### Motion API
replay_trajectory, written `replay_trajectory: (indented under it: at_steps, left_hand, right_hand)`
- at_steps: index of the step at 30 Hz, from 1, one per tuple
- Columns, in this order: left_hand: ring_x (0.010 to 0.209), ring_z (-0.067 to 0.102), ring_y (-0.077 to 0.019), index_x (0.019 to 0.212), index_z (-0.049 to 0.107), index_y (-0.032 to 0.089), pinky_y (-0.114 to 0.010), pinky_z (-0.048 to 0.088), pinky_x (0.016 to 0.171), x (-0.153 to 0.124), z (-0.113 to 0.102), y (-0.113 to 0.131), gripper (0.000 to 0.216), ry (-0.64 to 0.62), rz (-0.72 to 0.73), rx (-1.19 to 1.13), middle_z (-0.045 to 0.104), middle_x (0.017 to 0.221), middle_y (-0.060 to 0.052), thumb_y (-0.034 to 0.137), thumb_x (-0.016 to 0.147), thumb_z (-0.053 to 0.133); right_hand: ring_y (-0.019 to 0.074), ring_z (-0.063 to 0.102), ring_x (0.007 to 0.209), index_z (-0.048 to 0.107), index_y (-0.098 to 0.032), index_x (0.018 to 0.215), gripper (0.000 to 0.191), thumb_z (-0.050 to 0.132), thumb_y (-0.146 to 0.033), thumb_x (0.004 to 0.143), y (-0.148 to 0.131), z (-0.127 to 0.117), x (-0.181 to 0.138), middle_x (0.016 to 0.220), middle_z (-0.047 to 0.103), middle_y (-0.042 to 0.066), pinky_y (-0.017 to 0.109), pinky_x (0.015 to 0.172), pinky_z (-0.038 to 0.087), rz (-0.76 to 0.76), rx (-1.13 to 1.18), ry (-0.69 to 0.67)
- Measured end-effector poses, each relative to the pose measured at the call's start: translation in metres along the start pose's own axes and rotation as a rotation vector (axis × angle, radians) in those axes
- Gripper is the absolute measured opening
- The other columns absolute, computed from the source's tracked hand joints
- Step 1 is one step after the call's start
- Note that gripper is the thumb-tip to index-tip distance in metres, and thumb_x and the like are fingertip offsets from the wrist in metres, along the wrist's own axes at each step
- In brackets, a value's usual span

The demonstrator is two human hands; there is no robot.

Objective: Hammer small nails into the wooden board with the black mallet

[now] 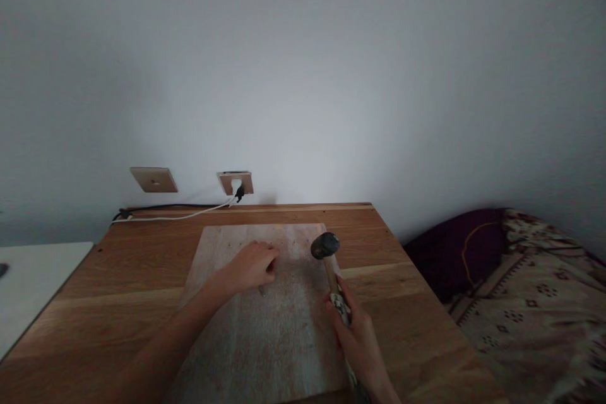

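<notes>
My right hand [356, 328] is wrapped round the worn wooden handle of a hammer [326, 245]. The hammer's dark, blocky head is raised over the right edge of a pale, scuffed wooden board [246, 353]. My left hand [255, 265] is closed on the upper part of the board, its fingers curled together. Whatever those fingertips pinch is hidden or too small to name. Just below them lies a small, thin metal piece [262, 291], perhaps a nail. Several tiny dark marks run in a row near the board's far edge.
The board rests on a brown wooden table [392, 303] against a white wall. A socket [246, 183] with plugs feeds cables [175, 217] along the table's back left. A white surface [42, 271] stands at left. Patterned fabric [540, 309] and a purple cushion [440, 246] lie at right.
</notes>
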State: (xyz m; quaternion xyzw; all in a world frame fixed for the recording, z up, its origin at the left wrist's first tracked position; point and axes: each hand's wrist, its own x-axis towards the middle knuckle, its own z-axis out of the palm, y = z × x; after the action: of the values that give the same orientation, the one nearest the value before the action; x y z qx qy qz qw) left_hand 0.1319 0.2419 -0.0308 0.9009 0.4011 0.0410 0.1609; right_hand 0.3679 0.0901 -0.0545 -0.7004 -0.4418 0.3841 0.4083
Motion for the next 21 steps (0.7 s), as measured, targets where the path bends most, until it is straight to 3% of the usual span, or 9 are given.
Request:
replay_trajectory:
  at_steps: [3,7,10,13,18,21]
  left_hand:
    - [0.091,0.066,-0.0268,0.088,0.066,0.019,-0.038,0.047,0.087,-0.002,0.000,0.001,0.015,0.001,0.068,0.025,0.069,0.092,-0.007,0.014,0.074,0.065]
    - [0.098,0.065,-0.0274,0.088,0.066,0.020,-0.035,0.047,0.084,-0.008,0.001,0.000,0.018,-0.011,0.108,-0.018,0.069,0.098,-0.008,0.011,0.073,0.062]
    - [0.095,0.066,-0.0263,0.090,0.068,0.021,-0.034,0.047,0.081,-0.009,0.004,-0.002,0.021,-0.034,0.098,-0.011,0.070,0.097,-0.007,0.010,0.073,0.061]
    - [0.092,0.066,-0.0266,0.088,0.068,0.020,-0.036,0.048,0.082,-0.007,0.006,-0.001,0.019,-0.045,0.087,0.025,0.070,0.092,-0.008,0.009,0.075,0.060]
    - [0.095,0.067,-0.0290,0.084,0.069,0.020,-0.041,0.048,0.089,-0.003,0.002,0.006,0.013,-0.001,0.054,0.035,0.070,0.092,-0.009,0.011,0.075,0.064]
    - [0.096,0.066,-0.0292,0.084,0.068,0.020,-0.042,0.049,0.089,-0.001,0.003,0.009,0.013,0.014,0.065,0.045,0.070,0.094,-0.009,0.012,0.074,0.065]
  right_hand:
    - [0.0121,0.052,0.041,0.052,-0.011,0.151,0.083,0.060,-0.062,0.087,0.003,-0.005,-0.001,0.078,0.073,0.004,0.023,0.039,0.043,-0.003,0.000,0.033]
    - [0.0146,0.052,0.040,0.057,-0.014,0.148,0.079,0.064,-0.061,0.085,0.007,-0.010,-0.003,0.068,0.070,0.002,0.024,0.036,0.042,-0.002,0.027,0.051]
    - [0.0156,0.052,0.038,0.058,-0.015,0.148,0.078,0.066,-0.061,0.085,0.011,-0.010,-0.006,0.058,0.065,-0.001,0.024,0.035,0.041,0.023,0.046,0.057]
    - [0.0181,0.059,0.044,0.057,-0.015,0.148,0.080,0.067,-0.062,0.085,0.016,-0.006,-0.009,0.061,0.068,0.001,0.025,0.038,0.045,0.032,0.049,0.058]
    - [0.0280,0.077,0.084,0.063,-0.017,0.143,0.072,0.066,-0.060,0.086,0.026,0.001,-0.010,0.098,0.080,0.011,0.033,0.066,0.062,-0.068,0.008,0.119]
    - [0.0298,0.074,0.111,0.063,-0.017,0.143,0.065,0.063,-0.054,0.088,0.032,0.002,-0.009,0.122,0.077,0.013,0.037,0.092,0.061,-0.121,-0.044,0.104]
